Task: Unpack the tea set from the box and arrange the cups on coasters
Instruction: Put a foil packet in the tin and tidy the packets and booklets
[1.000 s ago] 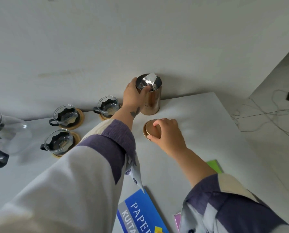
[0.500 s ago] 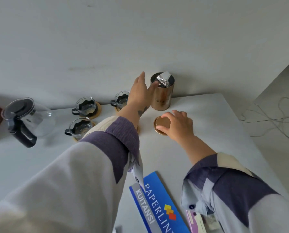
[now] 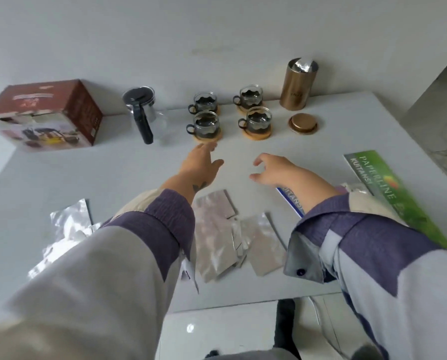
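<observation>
White table point(image 3: 347, 141) against a pale wall: four cups point(image 3: 205, 123) sit on coasters point(image 3: 256, 133) beside the box point(image 3: 45, 115), a tidy serving grid. Left hand point(image 3: 201, 165) flat-fingered, right hand point(image 3: 277, 172) loosely curled; both hold nothing.

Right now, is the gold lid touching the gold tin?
Apart. The head view shows the lid lying flat on the table in front of the upright tin, with a strip of bare white table between them.
</observation>
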Available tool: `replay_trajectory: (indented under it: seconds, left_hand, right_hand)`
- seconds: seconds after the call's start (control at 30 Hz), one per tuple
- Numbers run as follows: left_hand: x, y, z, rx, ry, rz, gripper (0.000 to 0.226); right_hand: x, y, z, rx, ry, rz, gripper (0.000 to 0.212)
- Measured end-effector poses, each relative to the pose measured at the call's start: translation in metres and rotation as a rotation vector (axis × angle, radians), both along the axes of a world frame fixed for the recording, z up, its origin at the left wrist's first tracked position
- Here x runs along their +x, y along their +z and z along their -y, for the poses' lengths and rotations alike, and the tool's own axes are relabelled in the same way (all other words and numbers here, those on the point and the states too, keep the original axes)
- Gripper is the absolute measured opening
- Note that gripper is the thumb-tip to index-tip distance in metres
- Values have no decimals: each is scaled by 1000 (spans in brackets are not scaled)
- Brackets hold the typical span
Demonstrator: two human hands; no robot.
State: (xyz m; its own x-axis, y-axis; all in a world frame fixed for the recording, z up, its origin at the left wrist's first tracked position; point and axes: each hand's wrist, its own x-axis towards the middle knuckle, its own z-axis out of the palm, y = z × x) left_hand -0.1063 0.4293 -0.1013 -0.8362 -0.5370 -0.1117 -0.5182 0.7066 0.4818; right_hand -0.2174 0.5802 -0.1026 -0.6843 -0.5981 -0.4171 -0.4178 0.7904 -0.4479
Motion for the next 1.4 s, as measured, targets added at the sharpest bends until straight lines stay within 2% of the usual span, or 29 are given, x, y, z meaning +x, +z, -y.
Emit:
replay_trajectory:
  seconds: [0.07,0.13,0.27,0.33,0.43,0.6,0.77,0.9,1.0,1.17,1.3,1.4]
  left_hand:
    - [36,-9,-3,10,-13,87,59]
    - [65,-21,-7,26,-44,188,70]
    - [105,-46,-16,34,-132,369,109]
    - [117,-56,-22,12,-161,444,124]
    - [124,-65,-25,-8,-161,449,129]
    - [128,-67,-27,-42,-144,372,125]
    - [136,-74,-28,-33,-100,235,108]
    - [142,-81,-32,4,-46,148,102]
    - [144,-83,-34,40,-15,121,103]
    - [145,-87,-38,46,3,110,102]
    - [147,-89,-36,8,-29,151,102]
    - [158,-82,-28,-11,70,105,83]
  right_hand:
    - [30,-7,-3,95,16,41,60]
    - [55,-15,-10,216,-4,46,79]
    - [99,-24,-24,497,-110,36,118]
    - [117,-31,-28,523,-148,60,129]
    - [137,-46,-25,462,-218,54,137]
    - [151,-56,-3,107,-360,57,128]
    - [144,-55,14,-177,-384,179,115]
    - [145,-54,21,-54,-315,139,86]
    - [140,-52,21,21,-238,108,77]
    - [134,-57,17,-63,-336,245,65]
    - [143,-65,13,-131,-410,280,52]
    - [150,-64,13,-154,-436,267,49]
